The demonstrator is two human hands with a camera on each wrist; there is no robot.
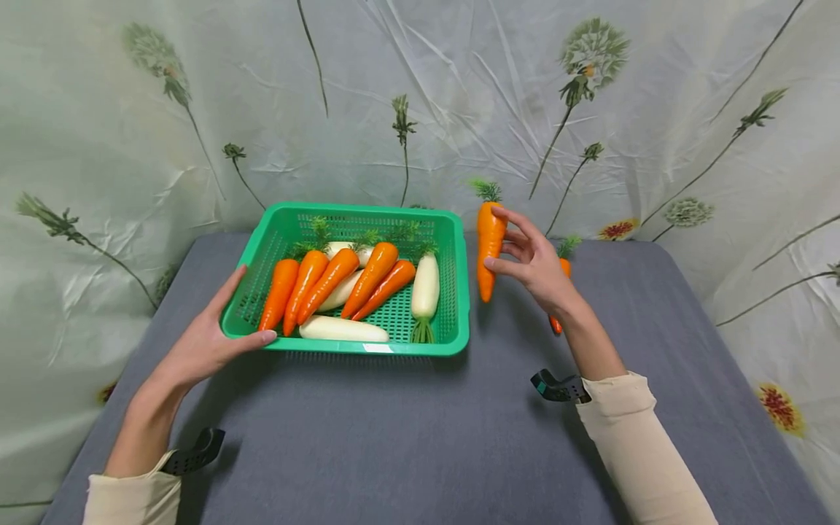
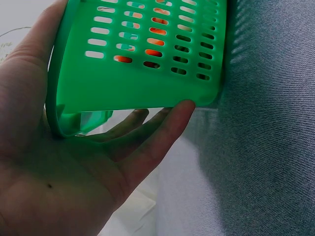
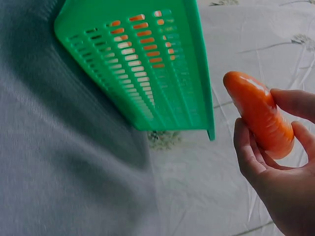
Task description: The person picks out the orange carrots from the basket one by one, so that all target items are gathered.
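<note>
Nearest are two cream fabric sleeves [image 1: 639, 441], turned back at the cuffs, each with a black curved wrist device [image 1: 558, 386] beside it. Under them spreads the table [image 1: 394, 445], covered in grey-blue woven cloth. The person's left hand [image 1: 203, 339] holds the near left corner of a green, slotted plastic basket [image 1: 462, 292], its grip spanning that corner with the thumb along the front rim and the fingers against the outer side wall. The basket rests on the table.

Inside it, a smooth white radish [image 1: 344, 329] lies along the front wall. Behind it, five glossy orange carrots [image 1: 328, 286] with feathery green tops slant side by side, partly covering two more pale roots [image 1: 351, 251]. A white radish with green stems [image 1: 425, 284] lies near the right wall, stems toward the front.

To the right of the basket and apart from it, the right hand [image 1: 541, 262] has its grip closed on a glossy orange tapered carrot [image 1: 491, 237], pinched between thumb and fingers above the table, leafy end up. Another orange carrot [image 1: 566, 267] lies on the table, partly hidden by that hand. Farthest back hangs a creased pale fabric backdrop [image 1: 459, 131] printed with dandelions.
</note>
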